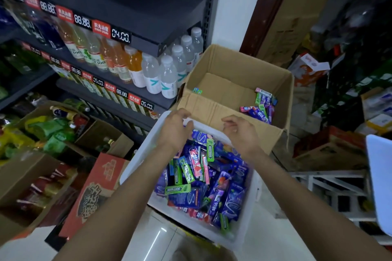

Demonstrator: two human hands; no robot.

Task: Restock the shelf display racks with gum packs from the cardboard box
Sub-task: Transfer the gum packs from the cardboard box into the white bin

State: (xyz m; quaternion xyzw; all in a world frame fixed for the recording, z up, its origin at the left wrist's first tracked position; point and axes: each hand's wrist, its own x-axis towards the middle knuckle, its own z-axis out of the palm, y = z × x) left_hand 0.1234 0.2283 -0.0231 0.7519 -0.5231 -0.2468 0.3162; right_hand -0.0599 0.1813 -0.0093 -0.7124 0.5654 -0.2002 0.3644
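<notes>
Gum packs (203, 180) are heaped in a white plastic bin (137, 161) in the lower middle of the view: mostly blue and purple wrappers, with some green and pink ones mixed in. A smaller cluster of packs (259, 108) is seen in the right near corner of the open cardboard box (239, 63), and one small green pack (197, 90) lies against its left wall. The box floor is otherwise bare brown card. The box stands just behind the bin, touching its far rim.

The left hand (174, 128) is placed on the far rim of the bin, fingers curled over the white edge and gripping it. The right hand (240, 131) is held at the same rim, fingers bent downward; whether it grips the rim or the box's near flap cannot be told.

To the left, dark shelves (135, 17) carry bottled drinks (152, 72), orange and clear, with red and black price tags (110, 30) along the edges. Open cartons of snacks (48, 131) and a red printed box (97, 188) are noted on the floor at left. A white slatted frame (331, 184) is seen at right.
</notes>
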